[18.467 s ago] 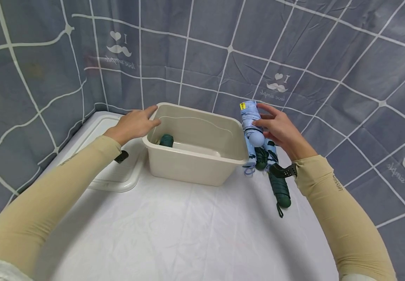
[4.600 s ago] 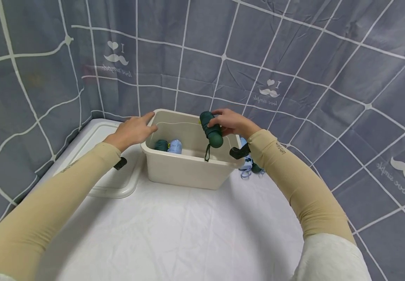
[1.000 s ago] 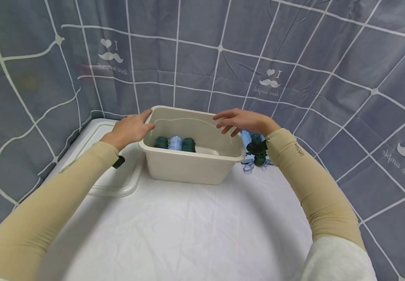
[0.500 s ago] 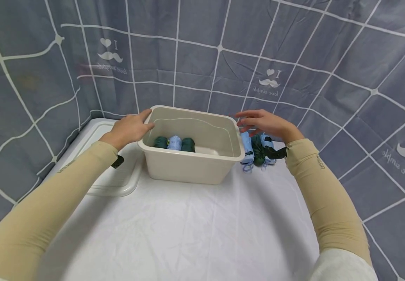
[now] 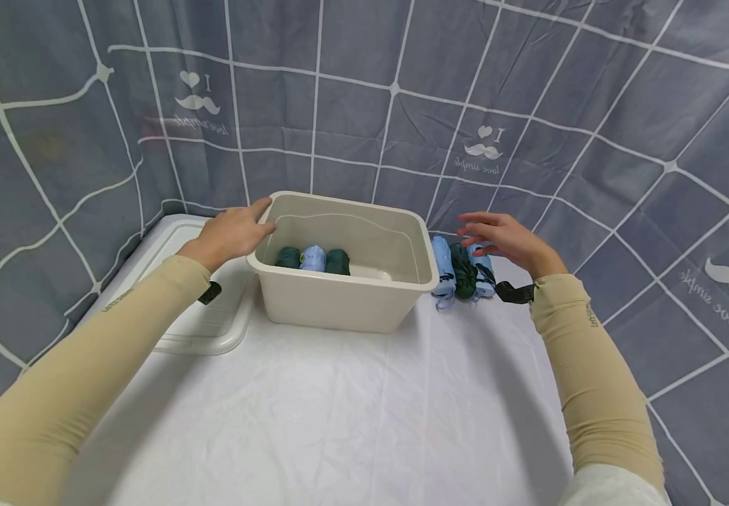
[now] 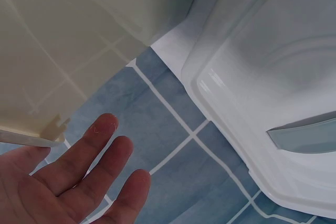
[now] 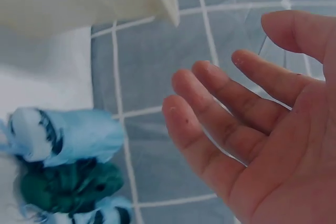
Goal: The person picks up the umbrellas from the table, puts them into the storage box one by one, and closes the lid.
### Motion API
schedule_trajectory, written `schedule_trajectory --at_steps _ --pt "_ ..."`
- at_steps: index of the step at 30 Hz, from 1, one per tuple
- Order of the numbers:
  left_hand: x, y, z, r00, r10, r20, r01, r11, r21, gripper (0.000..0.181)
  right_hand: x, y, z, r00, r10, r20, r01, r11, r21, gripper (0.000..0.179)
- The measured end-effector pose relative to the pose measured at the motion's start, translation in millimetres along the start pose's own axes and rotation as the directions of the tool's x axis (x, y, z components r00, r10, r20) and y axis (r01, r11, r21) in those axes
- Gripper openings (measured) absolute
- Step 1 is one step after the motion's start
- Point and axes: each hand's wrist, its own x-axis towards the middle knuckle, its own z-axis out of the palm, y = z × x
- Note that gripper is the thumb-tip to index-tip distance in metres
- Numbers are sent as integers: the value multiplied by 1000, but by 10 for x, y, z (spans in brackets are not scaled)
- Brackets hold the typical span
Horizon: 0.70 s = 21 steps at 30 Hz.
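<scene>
My left hand rests at the left rim of a beige plastic bin, fingers extended. In the left wrist view its fingers are spread loosely beside the bin wall. Inside the bin, a green folded umbrella, a light blue one and another green one lie side by side. My right hand is open over the umbrellas right of the bin, holding nothing. Those are a light blue umbrella, a dark green one and a second light blue one, partly hidden by the hand.
A white lid with a raised edge lies flat left of the bin, partly under my left forearm. A white cloth covers the table. Grey curtains with white lines hang behind and at both sides.
The right hand brought a blue, then a green umbrella into the bin and let go. Over the last second it has moved right, off the bin. The left hand stays at the rim.
</scene>
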Motion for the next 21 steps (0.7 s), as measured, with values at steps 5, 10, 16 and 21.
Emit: schedule_trajectory --at_steps 5,10,16,21 --pt "-15 11 1 1000 -7 0 7 1000 5 71 12 273 -15 999 38 -15 -37 997 61 56" --pt "-24 12 -7 1000 -15 3 15 1000 9 72 74 480 -13 999 48 -17 -46 992 114 58" --pt "-9 4 -7 1000 -16 -5 16 1000 12 71 186 687 47 997 64 -53 -52 980 193 62" --pt "1 24 2 1000 -18 -1 18 1000 9 71 261 819 144 991 108 -83 -81 958 276 64"
